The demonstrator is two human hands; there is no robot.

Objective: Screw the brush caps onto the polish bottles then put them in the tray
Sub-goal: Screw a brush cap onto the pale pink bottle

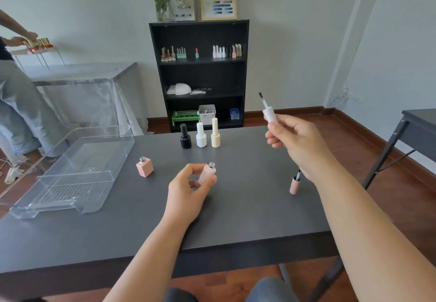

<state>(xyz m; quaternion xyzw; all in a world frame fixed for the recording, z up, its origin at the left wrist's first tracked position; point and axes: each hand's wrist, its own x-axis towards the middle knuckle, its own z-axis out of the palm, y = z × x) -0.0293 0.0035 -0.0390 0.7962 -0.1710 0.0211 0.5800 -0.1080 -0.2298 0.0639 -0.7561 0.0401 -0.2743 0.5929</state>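
My left hand [188, 190] grips a pale pink round polish bottle [207, 173] with an open neck, tilted, just above the dark table [141, 226]. My right hand [297, 141] holds a pale pink brush cap [269, 112] raised in the air, brush pointing up and away. A square pink bottle [144, 166] without a cap stands to the left. A second pink brush cap [295, 183] stands on the table at the right, partly behind my right wrist. The clear plastic tray [77, 176] sits at the table's left end.
Three capped bottles stand at the table's far edge: black [185, 136], white [201, 135] and cream [215, 133]. A black shelf unit [200, 75] stands behind. Another person [16, 84] works at a table on the left. A second dark table [417, 122] is at the right.
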